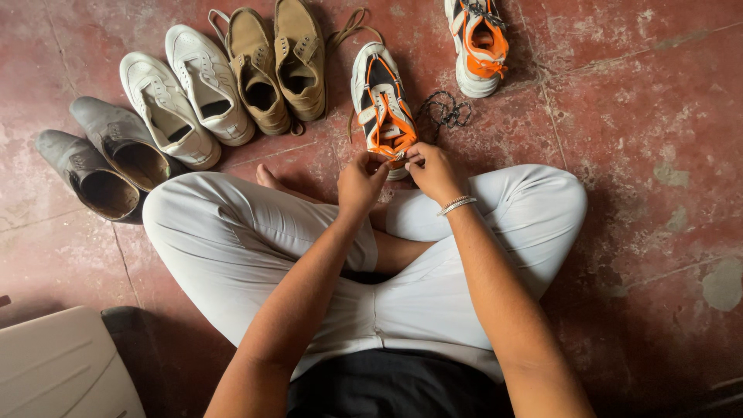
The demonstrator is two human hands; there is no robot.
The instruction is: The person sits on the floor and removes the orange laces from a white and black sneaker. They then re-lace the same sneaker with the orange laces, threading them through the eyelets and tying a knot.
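Sitting cross-legged on the red floor [635, 116], I pinch both left hand [361, 182] and right hand [433, 172] closed on the orange-and-white sneaker [381, 104], beside a loose black lace [445, 110].

Under my fingers: orange-white sneaker [381, 106], matt mesh cloth with smooth synthetic panels. Upper left: white sneakers [186, 97] smooth, faintly glossy; tan boots [277, 66] matt, suede-like; grey shoes [104, 159] dull leather. Floor [642, 116] rough, worn red.
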